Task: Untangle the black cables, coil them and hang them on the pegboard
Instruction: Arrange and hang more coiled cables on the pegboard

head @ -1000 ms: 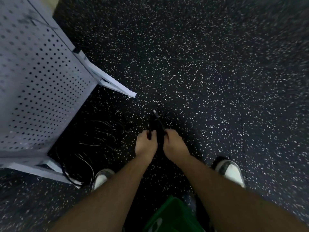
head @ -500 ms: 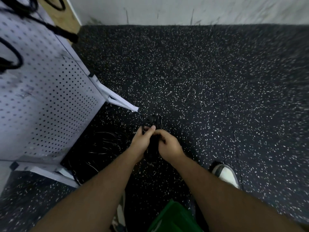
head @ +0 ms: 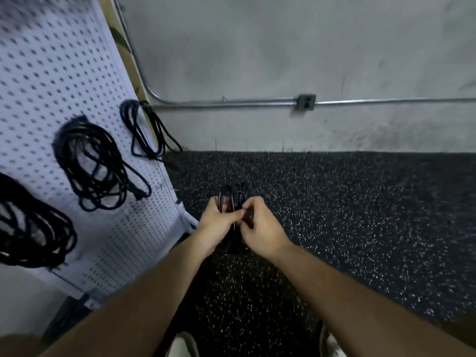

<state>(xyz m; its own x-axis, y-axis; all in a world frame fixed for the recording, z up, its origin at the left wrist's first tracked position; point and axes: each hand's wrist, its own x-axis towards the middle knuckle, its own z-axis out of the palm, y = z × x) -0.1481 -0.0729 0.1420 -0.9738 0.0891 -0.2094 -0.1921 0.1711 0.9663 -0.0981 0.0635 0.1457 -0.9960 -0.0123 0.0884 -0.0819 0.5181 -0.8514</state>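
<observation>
Speckled black rubber floor (head: pixel 360 228), bare grey wall (head: pixel 283 47) behind it. A metal conduit (head: pixel 231 101) runs along the wall through a small outlet box (head: pixel 306 101). White pegboard (head: pixel 51 73) stands on your left.

Change over the last second: your head has come up. A second ago you looked straight down at the floor, your shoes (head: pixel 183 345) and a loose black tangle at the board's foot. Now the wall and the board's face fill the upper view, and the tangle is out of sight. Three hung coils (head: pixel 98 171) show on the board: one near its right edge, one mid-board, one at far left, cut by the frame.

Hands: both low in front of you, close together over the floor. Your left hand (head: pixel 219 222) is wrapped round a small folded cable (head: pixel 226 198); its loops stand up above the fingers. Your right hand (head: pixel 260 228) is curled, fingertips pinching the same bundle at its waist. Both are clamped on it, as they were half a second back. Blur hides whether the loose end is tucked.

Reading: coiling of this one looks about finished, and the lifted gaze suggests you are choosing a hook. The cable is not yet on the board; it sits just right of the lower corner. Free hooks are too blurred to make out. The tangle seen earlier likely means more to do.
</observation>
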